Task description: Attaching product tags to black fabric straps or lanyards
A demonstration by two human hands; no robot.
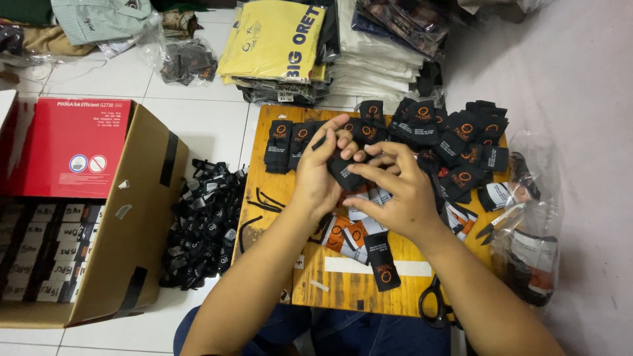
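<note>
Head view, looking down on a small wooden board [343, 280] set on a white tiled floor [191, 118]. Left hand [321, 173] and right hand [395, 188] brought close together above the middle of the board, fingertips nearly meeting. Both hands pinched on one black woven label [344, 173], left fingers [333, 132] curled over its upper edge, right fingers [372, 153] gripping it from the right side; label held just above the board, tilted. Beneath the hands, a loose heap of folded labels [356, 231] in black, white and orange, one long black label with an orange ring [382, 264] lying at the near edge. Along the far edge of the board, rows and stacks of black labels with orange marks [455, 138], some upright, some tumbled. Black-handled scissors [435, 303] at the near right corner of the board, partly hidden by the right forearm. Clear plastic bag [534, 217] of further labels just right of the board. Pile of small black labels [204, 224] on the floor between the board and an open cardboard box [145, 217]; box filled with rows of tags, red flap raised. Folded garments in plastic wrap [277, 39] stacked beyond the board.
</note>
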